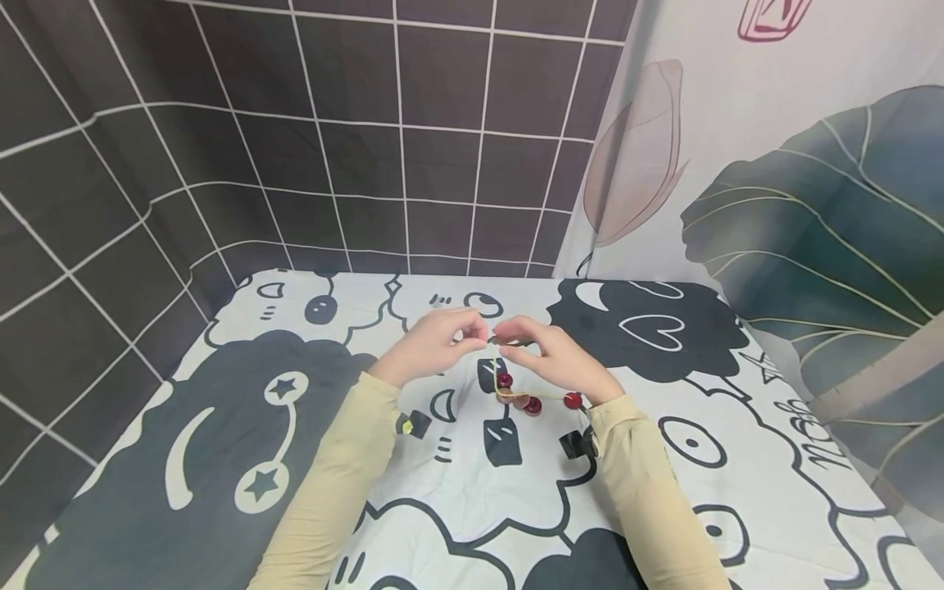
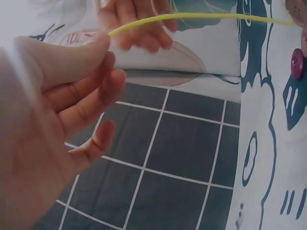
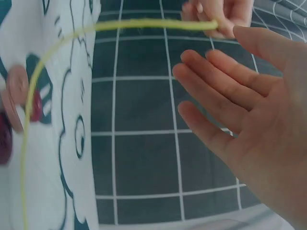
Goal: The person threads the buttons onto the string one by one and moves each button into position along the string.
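Near the middle of the head view, my left hand (image 1: 442, 340) pinches the tip of a yellow cord (image 2: 192, 16) between thumb and forefinger, its other fingers loosely bent. Facing it, my right hand (image 1: 553, 356) has its fingers spread and relaxed; the right wrist view shows no object between its thumb and fingers (image 3: 216, 103). From the left fingertips the cord drops to the cloth and bends right. Beside the cord lie a dark red button (image 1: 533, 406), pinkish-brown buttons (image 3: 18, 84) and a smaller red button (image 1: 505, 380). A bright red one (image 1: 573, 400) sits near my right wrist.
A white cloth with black cartoon drawings (image 1: 457, 459) covers the surface. A dark sheet with white grid lines (image 1: 354, 156) hangs behind and at the left. At the right hangs a leaf-patterned curtain (image 1: 826, 213). Dark wrist-worn pieces (image 1: 578, 444) show at both sleeves.
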Motion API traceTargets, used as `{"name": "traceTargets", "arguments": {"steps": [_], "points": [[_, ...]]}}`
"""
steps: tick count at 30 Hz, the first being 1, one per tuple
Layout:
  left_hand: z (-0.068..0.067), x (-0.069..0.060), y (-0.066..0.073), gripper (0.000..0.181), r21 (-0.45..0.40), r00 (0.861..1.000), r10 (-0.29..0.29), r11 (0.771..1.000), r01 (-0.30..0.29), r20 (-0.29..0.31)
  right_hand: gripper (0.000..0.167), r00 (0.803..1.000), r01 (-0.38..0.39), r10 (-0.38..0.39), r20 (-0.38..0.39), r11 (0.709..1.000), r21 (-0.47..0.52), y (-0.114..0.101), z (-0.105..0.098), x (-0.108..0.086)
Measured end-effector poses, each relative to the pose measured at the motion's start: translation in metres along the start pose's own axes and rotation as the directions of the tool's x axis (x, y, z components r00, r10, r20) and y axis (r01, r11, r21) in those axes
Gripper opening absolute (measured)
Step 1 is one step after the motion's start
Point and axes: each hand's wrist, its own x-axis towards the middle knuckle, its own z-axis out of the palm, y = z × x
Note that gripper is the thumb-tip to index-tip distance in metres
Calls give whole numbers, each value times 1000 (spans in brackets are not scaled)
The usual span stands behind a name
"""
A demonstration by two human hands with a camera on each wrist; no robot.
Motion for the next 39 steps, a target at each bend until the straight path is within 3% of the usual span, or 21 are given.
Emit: {"name": "traceTargets", "arguments": {"steps": [6, 10, 16, 21, 24, 28, 32, 36, 39], "points": [[8, 3, 1, 6, 32, 995, 68, 997, -66, -67, 55, 998, -45, 34, 60, 980, 192, -1, 4, 0], [13, 3, 3, 5, 58, 990, 100, 994, -95, -96, 56, 997, -38, 25, 67, 978, 205, 0, 3, 1], [15, 3, 6, 6, 58, 990, 88, 995, -82, -111, 31, 1000, -20, 20, 0, 996, 90, 1, 1, 2], [16, 3, 6, 6, 46, 992, 77, 996, -73, -102, 9, 998, -49, 51, -47, 998, 47, 1, 0, 0], [15, 4, 5, 9, 7, 998, 30, 1000, -30, -57, 8, 997, -62, 64, -47, 997, 46, 1, -2, 0], [15, 5, 3, 31, -79, 994, -80, 993, 86, 75, 7, 997, -60, 61, -41, 998, 32, 2, -3, -1], [19, 6, 0, 53, -85, 963, -142, 983, 165, 231, 6, 997, -65, 66, -34, 998, 26, 2, -5, -2], [30, 4, -7, 55, -36, 932, -135, 987, 156, 336, 5, 998, -56, 57, -18, 998, 19, 2, -6, -3], [40, 4, -11, 53, -24, 917, -118, 990, 137, 380, 5, 999, -36, 36, 1, 999, 14, 3, -7, -3]]}}
